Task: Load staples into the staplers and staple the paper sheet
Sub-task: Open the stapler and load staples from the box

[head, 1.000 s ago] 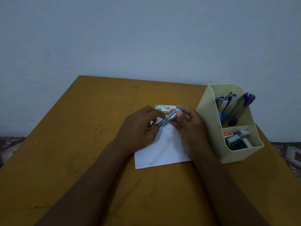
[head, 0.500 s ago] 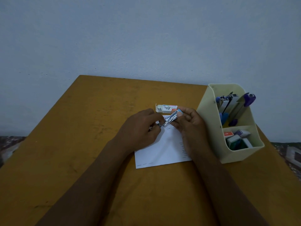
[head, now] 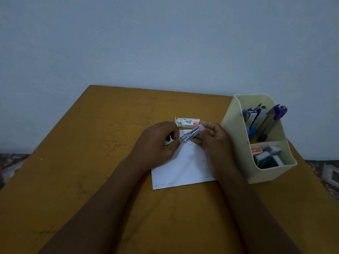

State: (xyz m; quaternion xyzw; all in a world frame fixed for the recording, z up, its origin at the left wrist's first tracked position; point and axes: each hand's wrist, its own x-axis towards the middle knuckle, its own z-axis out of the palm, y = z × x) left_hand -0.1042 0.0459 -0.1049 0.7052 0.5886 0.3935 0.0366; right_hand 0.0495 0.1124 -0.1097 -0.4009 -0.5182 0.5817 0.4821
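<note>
A small metal stapler [head: 190,134] with a light blue end is held slantwise above the white paper sheet [head: 183,167]. My right hand [head: 212,138] grips its upper right part. My left hand [head: 157,143] pinches its lower left end with thumb and fingers. The sheet lies flat on the yellow-brown table [head: 91,162], partly hidden under both hands. Just behind the hands lies a small staple box [head: 187,122], its left flap open. What is inside the stapler is too small to tell.
A cream desk organiser [head: 238,143] stands at the right, touching distance from my right hand. Its back compartment holds blue and purple staplers [head: 264,120]; its front compartment holds small boxes [head: 266,156]. A grey wall rises behind the table's far edge.
My left hand has shifted slightly down along the stapler's lower end. The stapler stays slanted between both hands; the sheet and box have not moved.
</note>
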